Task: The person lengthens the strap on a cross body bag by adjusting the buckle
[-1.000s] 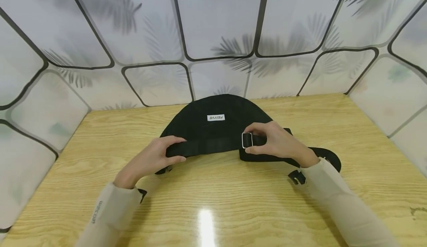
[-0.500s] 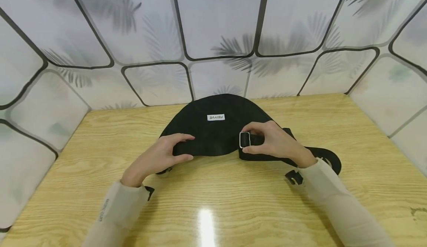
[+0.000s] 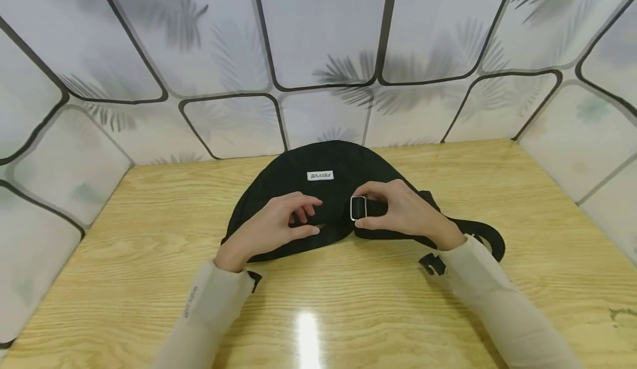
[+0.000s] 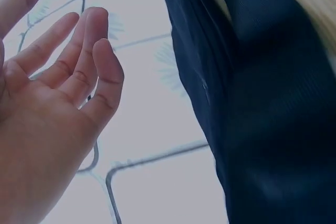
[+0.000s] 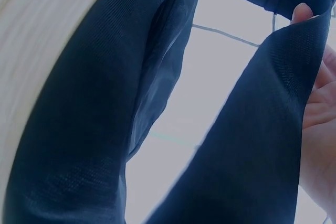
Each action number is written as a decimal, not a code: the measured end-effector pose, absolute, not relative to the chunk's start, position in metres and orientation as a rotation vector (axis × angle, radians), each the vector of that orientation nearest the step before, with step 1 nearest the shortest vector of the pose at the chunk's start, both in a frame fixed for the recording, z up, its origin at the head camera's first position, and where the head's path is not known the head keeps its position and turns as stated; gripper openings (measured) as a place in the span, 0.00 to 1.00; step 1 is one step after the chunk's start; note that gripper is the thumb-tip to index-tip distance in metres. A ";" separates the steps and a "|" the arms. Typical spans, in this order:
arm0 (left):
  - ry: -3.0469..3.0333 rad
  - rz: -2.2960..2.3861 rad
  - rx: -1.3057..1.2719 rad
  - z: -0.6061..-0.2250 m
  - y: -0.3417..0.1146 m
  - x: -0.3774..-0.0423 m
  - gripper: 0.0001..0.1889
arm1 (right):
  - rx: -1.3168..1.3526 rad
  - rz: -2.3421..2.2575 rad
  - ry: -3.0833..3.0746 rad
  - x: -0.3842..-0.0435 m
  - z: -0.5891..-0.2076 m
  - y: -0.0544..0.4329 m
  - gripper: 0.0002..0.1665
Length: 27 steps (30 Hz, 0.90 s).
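Observation:
A black half-moon fabric bag point(image 3: 328, 156) lies on the table, its white label point(image 3: 320, 176) upside down from here. My right hand point(image 3: 400, 208) pinches the bag's black strap at the silver metal slider buckle point(image 3: 351, 208), and in the right wrist view the strap point(image 5: 252, 119) loops beside that hand. Just left of the buckle is my left hand point(image 3: 269, 222), holding nothing, with thumb and index finger apart. In the left wrist view its fingers point(image 4: 97, 30) are loosely bent, away from the strap point(image 4: 283, 103). Another stretch of strap sags along the bag's near edge.
The strap's far loop point(image 3: 490, 236) curves over the wooden table point(image 3: 308, 291) at right. Behind stands a patterned fabric wall point(image 3: 323, 37), which wraps both sides. Small black pieces point(image 3: 432, 264) show at the cuffs of both light sleeves.
My left hand has let go of the strap and moved right toward the buckle. The strap has dropped to the bag's near edge. My right hand, still pinching, has shifted slightly left.

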<state>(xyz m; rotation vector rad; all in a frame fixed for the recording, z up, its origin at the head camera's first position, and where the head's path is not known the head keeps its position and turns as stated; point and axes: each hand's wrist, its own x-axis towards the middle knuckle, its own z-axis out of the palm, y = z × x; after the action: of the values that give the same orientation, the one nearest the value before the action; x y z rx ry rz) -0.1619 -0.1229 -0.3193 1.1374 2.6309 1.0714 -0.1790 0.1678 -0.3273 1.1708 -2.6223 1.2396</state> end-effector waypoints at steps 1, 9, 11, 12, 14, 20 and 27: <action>2.630 1.066 1.141 -0.319 -0.119 -0.163 0.25 | 1.176 1.239 -2.618 -0.179 -0.327 0.167 0.21; 2.601 1.070 1.135 -0.319 -0.094 -0.169 0.26 | 1.195 1.240 -2.593 -0.180 -0.324 0.159 0.22; 2.592 1.090 1.122 -0.320 -0.089 -0.171 0.26 | 1.198 1.246 -2.584 -0.180 -0.323 0.157 0.22; 2.585 1.102 1.115 -0.321 -0.087 -0.172 0.26 | 1.200 1.249 -2.579 -0.180 -0.323 0.157 0.22; 2.566 1.129 1.106 -0.322 -0.082 -0.174 0.26 | 1.212 1.250 -2.565 -0.180 -0.322 0.155 0.21; 2.532 1.154 1.076 -0.324 -0.076 -0.178 0.25 | 1.239 1.269 -2.551 -0.180 -0.322 0.150 0.23; 2.512 1.188 1.072 -0.327 -0.074 -0.178 0.26 | 1.227 1.318 -2.565 -0.177 -0.322 0.149 0.24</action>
<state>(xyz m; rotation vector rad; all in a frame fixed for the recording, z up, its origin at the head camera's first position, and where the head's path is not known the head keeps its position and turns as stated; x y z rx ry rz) -0.1782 -0.0742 -0.3274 1.0715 2.5116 1.1882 -0.1770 0.1488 -0.3216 1.2272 -2.5647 1.3183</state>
